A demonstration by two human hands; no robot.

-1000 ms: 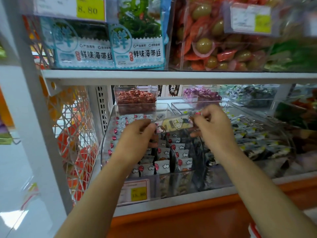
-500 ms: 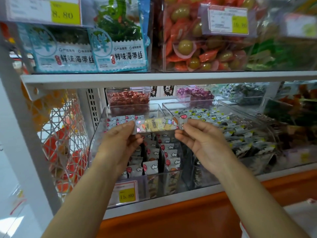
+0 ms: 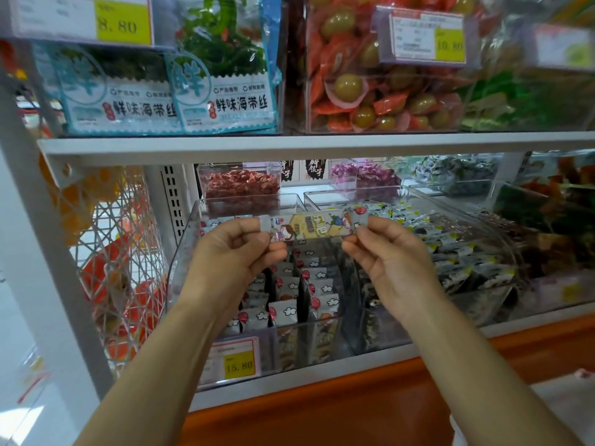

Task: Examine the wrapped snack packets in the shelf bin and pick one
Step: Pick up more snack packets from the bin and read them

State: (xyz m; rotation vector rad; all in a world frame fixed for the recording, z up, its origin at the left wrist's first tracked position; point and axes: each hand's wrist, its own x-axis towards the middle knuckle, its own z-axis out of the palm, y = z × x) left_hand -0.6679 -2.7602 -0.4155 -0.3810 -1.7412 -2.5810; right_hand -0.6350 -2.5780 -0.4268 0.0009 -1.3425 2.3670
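Head view: fingers (image 3: 246, 226) of left hand (image 3: 231, 255) and right hand (image 3: 394, 262) pinch snack packet (image 3: 314, 225) by its ends.

There was only one view, from a camera worn on the person's head. It faced forward and somewhat down, toward the front edge of the lower shelf (image 3: 322, 372). It stood near: both forearms entered from the bottom edge of the picture. The left hand (image 3: 231, 252) and the right hand (image 3: 392, 262), which held the snack packet (image 3: 315, 225) by its ends, lay near the middle, just before the clear shelf bin (image 3: 185, 249). The upper shelf (image 3: 322, 143) crossed the picture above them. In the wide lens the white post (image 3: 54, 252) at the left leaned.
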